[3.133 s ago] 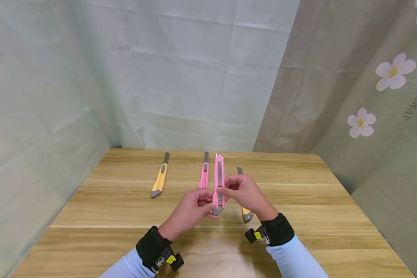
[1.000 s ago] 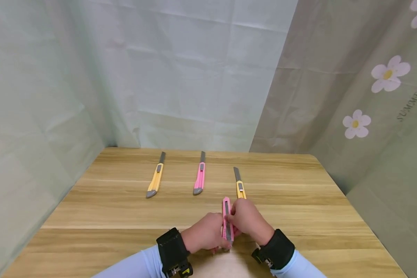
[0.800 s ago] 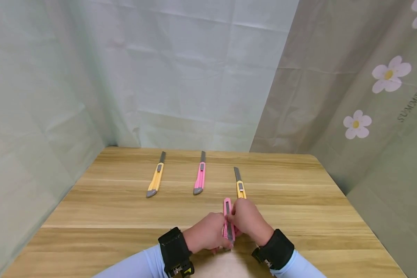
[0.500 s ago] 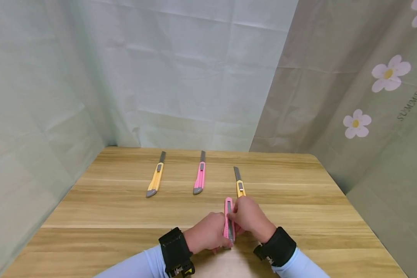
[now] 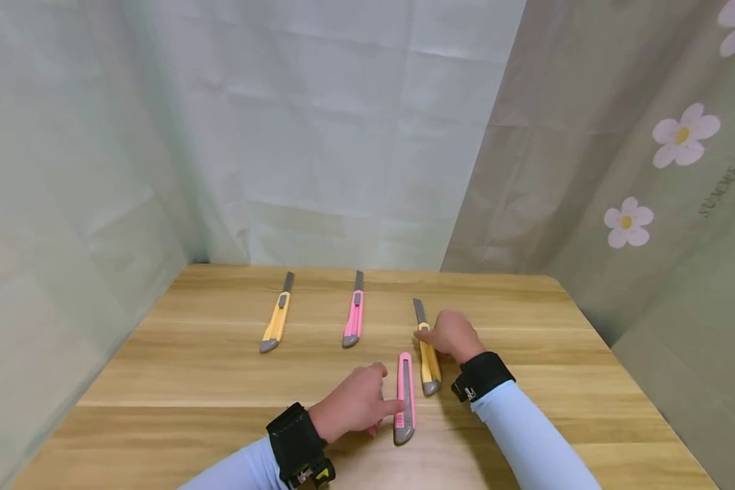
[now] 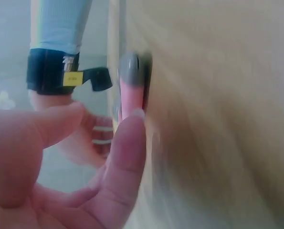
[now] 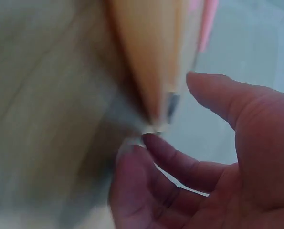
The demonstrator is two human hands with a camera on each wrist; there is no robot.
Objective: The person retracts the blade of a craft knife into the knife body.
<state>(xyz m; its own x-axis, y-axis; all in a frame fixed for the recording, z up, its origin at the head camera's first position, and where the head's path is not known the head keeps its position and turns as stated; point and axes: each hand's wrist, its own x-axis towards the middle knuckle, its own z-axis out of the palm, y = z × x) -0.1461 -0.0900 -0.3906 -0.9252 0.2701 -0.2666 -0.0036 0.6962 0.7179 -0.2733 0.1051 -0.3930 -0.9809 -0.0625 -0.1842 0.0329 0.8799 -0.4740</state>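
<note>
A pink box cutter (image 5: 407, 388) lies on the wooden table, its blade drawn inside the body. Beside it rests my left hand (image 5: 354, 403), thumb over the handle and fingers spread; in the left wrist view a fingertip is right at the pink cutter (image 6: 131, 98). Just to the right lies a yellow box cutter (image 5: 429, 364) with its grey blade out. My right hand (image 5: 452, 332) reaches over its upper part. The right wrist view shows thumb and fingers apart on either side of the yellow cutter (image 7: 146, 52), gripping nothing.
Farther back on the table (image 5: 208, 367) lie another yellow box cutter (image 5: 277, 318) and another pink box cutter (image 5: 354, 316), both with blades out. Pale curtains (image 5: 343, 136) hang close behind the table and along both sides.
Both hands have let go of the near pink box cutter, which now lies on the table. The right hand has moved forward over the yellow cutter; the left has drawn slightly left.
</note>
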